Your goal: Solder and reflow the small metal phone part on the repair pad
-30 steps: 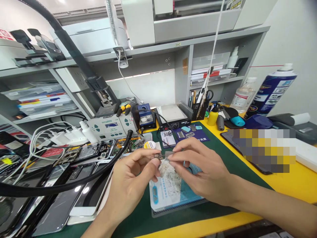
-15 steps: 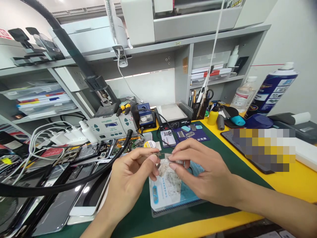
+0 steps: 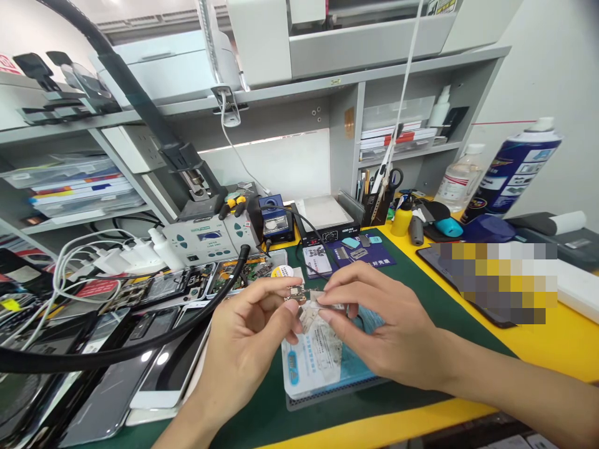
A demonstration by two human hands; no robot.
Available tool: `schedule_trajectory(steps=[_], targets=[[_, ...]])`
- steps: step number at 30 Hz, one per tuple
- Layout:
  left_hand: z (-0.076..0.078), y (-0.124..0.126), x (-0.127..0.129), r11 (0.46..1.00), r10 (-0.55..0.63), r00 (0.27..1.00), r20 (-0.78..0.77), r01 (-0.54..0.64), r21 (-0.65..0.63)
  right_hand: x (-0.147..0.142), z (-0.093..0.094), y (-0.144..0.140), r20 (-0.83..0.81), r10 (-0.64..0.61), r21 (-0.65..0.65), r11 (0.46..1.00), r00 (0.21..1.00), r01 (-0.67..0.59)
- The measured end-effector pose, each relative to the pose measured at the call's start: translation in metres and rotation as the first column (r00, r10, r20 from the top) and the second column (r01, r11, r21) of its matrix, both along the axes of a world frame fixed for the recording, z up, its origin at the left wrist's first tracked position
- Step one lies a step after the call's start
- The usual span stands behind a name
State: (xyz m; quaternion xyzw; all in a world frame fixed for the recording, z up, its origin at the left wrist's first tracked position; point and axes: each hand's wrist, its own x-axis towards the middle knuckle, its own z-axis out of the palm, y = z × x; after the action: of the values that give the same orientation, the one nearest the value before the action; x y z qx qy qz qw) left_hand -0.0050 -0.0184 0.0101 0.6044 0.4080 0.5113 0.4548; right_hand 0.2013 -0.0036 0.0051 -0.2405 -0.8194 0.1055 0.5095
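Left hand: pinches a small board by thumb and forefinger, above the packet.
Right hand: fingertips closed on a thin metal piece touching the board's right edge.
Change: both hands have barely shifted over the last second; the board now shows more clearly, still at the same spot.
Meaning: the piece seems still in fine alignment with the board.
Table: green mat, phones at left.

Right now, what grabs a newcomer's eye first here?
Both bare hands meet mid-frame: the left hand pinches a small dark circuit board, the right hand a thin silvery metal piece. Below lies a white-and-blue plastic packet on the green mat; a thick black hose sweeps left.
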Motion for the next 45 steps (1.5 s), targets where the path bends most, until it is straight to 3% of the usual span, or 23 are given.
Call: schedule_trajectory(steps=[45], targets=[[-0.0002,0.0006,0.0003,1.000,-0.015,1.000,-0.014,0.015,-0.001,0.0021,-0.0065,0.0026,0.051,-0.063,0.093,0.994,0.997,0.058]])
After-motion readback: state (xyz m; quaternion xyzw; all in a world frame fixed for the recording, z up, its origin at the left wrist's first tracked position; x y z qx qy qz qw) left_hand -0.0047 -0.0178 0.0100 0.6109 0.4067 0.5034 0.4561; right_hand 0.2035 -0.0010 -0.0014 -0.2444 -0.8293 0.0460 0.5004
